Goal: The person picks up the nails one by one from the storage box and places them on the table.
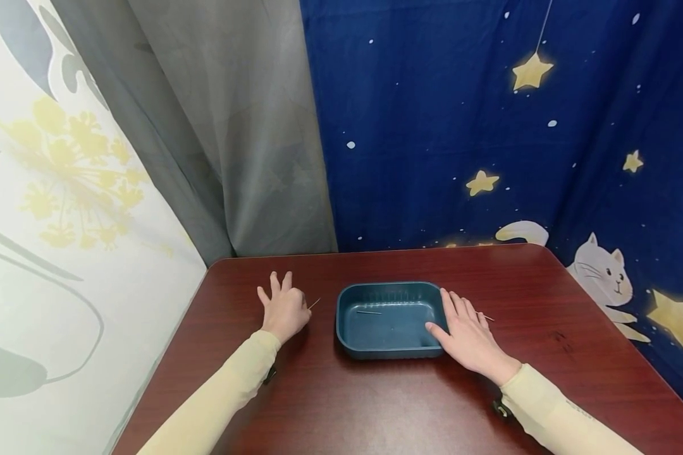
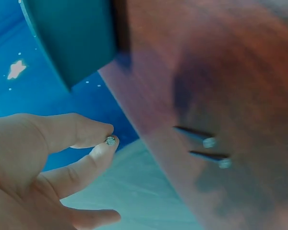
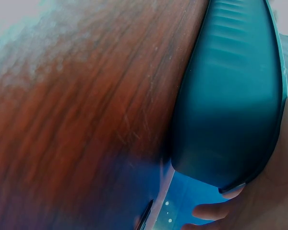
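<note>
Left hand (image 1: 284,309) pinches a thin nail (image 2: 110,140) between thumb and finger, left of the blue tray (image 1: 388,344) on the tabletop (image 1: 375,398), while the right hand (image 1: 467,335) lies flat with straight fingers against the tray's right side, likely to keep it from sliding.

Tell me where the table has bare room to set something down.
The table is bare along the near edge between the two sleeves, below the tray, and across the far right corner. It is crowded mid-table: the left hand pinches a nail left of the tray, the right hand rests against its right wall, another nail beside it.
</note>
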The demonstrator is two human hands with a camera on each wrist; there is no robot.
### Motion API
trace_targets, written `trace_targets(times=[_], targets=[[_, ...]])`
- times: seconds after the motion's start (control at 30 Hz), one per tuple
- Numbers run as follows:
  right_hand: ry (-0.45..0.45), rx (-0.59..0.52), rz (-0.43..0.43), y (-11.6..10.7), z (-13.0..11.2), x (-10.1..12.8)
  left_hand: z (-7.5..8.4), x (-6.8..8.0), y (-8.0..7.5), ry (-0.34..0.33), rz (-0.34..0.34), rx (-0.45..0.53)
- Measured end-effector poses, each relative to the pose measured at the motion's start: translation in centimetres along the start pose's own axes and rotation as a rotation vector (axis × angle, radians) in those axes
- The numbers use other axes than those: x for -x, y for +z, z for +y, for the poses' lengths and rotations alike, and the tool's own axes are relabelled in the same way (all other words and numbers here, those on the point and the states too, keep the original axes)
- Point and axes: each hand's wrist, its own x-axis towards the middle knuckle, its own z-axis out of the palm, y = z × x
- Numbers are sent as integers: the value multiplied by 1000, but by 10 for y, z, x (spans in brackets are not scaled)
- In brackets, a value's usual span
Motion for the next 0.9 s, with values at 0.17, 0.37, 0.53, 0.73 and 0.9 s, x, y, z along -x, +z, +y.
trace_targets(times=[0.17,0.37,0.53,0.73,0.9], targets=[[2,0,0,0,-1,0,-10,8,9,-19,-14,-3],[4,2,-3,-1,-1,1,-20,16,20,-26,-20,-1],[6,6,0,-1,0,0,-22,19,26,-37,-28,-20],[1,2,-1,-1,0,1,-23,21,30,-31,-26,-55],[0,-2,-6,-1,0,1,-22,22,30,-29,-15,-58]])
